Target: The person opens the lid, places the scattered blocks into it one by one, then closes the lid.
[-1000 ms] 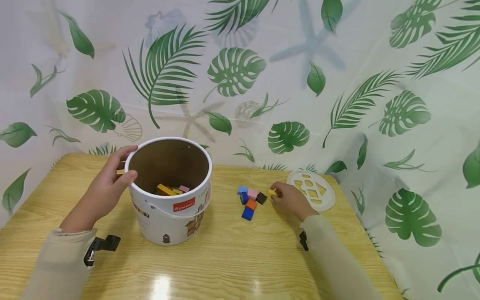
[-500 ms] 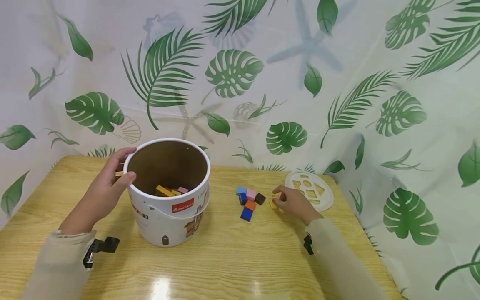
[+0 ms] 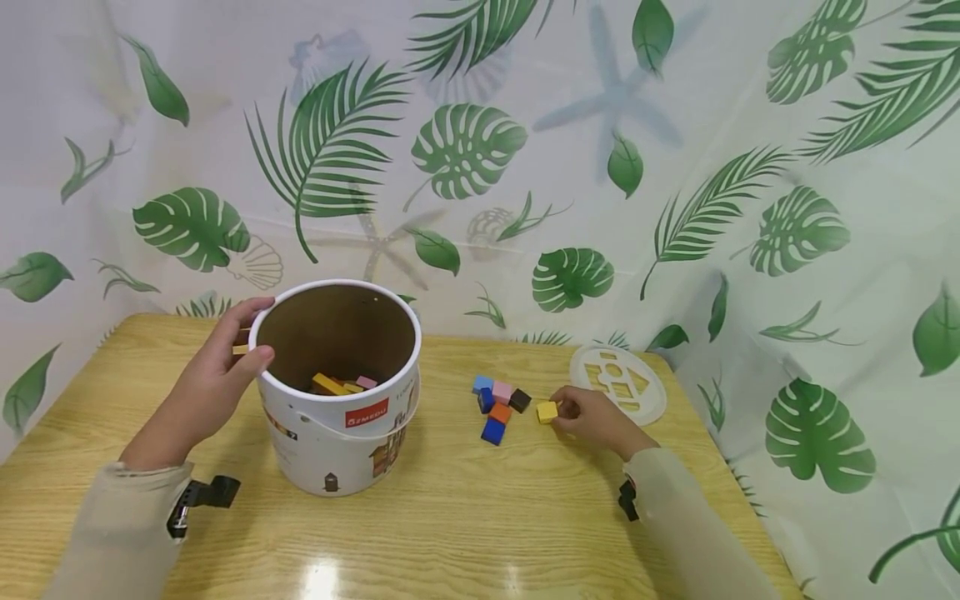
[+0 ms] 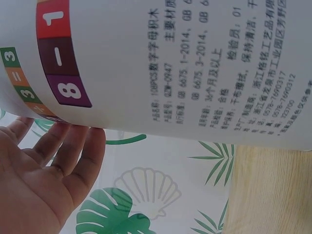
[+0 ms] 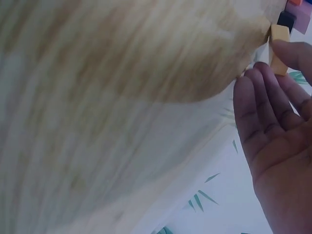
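My left hand (image 3: pixel 202 383) holds the rim of a white bucket (image 3: pixel 318 450) at its left side. Its fingertips touch the printed outer wall in the left wrist view, where the thumb is hidden. Several wooden blocks (image 3: pixel 328 384) lie low inside the bucket. To the right, my right hand (image 3: pixel 596 423) pinches a yellow block (image 3: pixel 547 412) between thumb and fingers, low over the table. In the right wrist view the thumb lies across that block (image 5: pixel 280 33). Just left of it are a black block (image 3: pixel 520 400), a pink block (image 3: pixel 502 392) and an orange block (image 3: pixel 500 413).
Two dark blue blocks (image 3: pixel 492 431) and a light blue block (image 3: pixel 482 383) belong to the same loose cluster. A white lid with cut-out shapes (image 3: pixel 654 406) lies behind the right hand on the wooden table (image 3: pixel 450 517). A leaf-patterned cloth (image 3: pixel 480 75) hangs behind.
My right hand has turned and lowered slightly around the yellow block, so more of the block shows now. The left hand stays on the bucket rim.
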Tool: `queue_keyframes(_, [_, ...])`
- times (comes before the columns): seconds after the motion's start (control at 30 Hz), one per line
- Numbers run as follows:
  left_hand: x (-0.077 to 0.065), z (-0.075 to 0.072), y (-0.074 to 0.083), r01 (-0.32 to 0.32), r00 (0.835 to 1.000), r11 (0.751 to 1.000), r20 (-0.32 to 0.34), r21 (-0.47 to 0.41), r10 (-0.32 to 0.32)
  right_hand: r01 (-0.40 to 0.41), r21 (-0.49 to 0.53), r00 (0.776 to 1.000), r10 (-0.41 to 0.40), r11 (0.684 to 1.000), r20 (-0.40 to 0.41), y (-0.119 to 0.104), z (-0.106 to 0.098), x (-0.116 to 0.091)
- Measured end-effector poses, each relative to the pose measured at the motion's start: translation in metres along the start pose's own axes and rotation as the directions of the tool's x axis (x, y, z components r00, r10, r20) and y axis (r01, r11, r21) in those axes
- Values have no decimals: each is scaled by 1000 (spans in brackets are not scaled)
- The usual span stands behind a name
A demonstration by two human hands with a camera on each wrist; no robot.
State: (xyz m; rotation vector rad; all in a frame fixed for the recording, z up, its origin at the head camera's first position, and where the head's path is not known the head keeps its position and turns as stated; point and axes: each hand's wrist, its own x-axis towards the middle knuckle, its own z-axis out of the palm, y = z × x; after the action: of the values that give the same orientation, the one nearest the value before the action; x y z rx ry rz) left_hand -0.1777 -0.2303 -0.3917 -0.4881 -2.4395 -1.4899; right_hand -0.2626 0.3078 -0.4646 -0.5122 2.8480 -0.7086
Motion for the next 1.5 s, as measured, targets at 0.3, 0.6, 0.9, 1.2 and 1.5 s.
queue_keyframes(0.3, [0,0,-1,15,1000,1000,5,-7,-15,-15,-24,994,12,1000,-110,-2,0,-5])
queue_keyframes(0.6, [1,-1,-1,8,1000,1000,2,1,-8,-24,84,967,44,996,-251,-5,-5,-5])
queue_keyframes(0.9, [1,-1,-2,-11,1000,1000,14,8,11,22,128,923,29,991,-383,-29,-13,6])
queue_keyframes(1.2, [2,-3,-4,-39,998,999,47,11,38,80,96,931,-40,992,-363,-64,-13,28])
queue_keyframes(1.5, [1,-4,-3,-7,999,1000,47,2,7,-48,-107,998,51,993,27,-54,14,47])
